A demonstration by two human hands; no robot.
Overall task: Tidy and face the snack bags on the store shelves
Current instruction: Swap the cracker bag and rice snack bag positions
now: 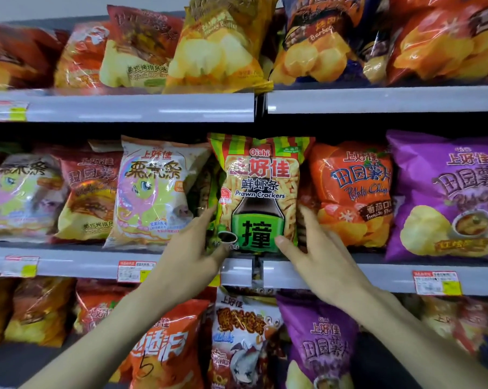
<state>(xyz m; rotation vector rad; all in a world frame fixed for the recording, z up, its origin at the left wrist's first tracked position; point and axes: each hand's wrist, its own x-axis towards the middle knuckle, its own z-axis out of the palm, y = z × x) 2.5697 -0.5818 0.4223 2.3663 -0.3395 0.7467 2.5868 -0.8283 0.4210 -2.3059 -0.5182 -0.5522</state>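
- On the middle shelf (77, 262), the left hand (192, 248) grips the prawn cracker bag (261, 189) at its left edge.
- The right hand (318, 256) pinches the right edge, fingers (307, 220) narrowly curled.

At frame centre, the left grip (193, 247) and right grip (315, 248) hold the upright prawn cracker bag (261, 189) on the middle shelf (68, 262).

Bare forearms (119, 332) lead to a bare left hand (192, 248) and right hand (315, 256).

The green-striped bag (261, 192) reads "Oishi" and "Prawn Crackers"; the orange bag (352, 192) beside it "Potato Chips"
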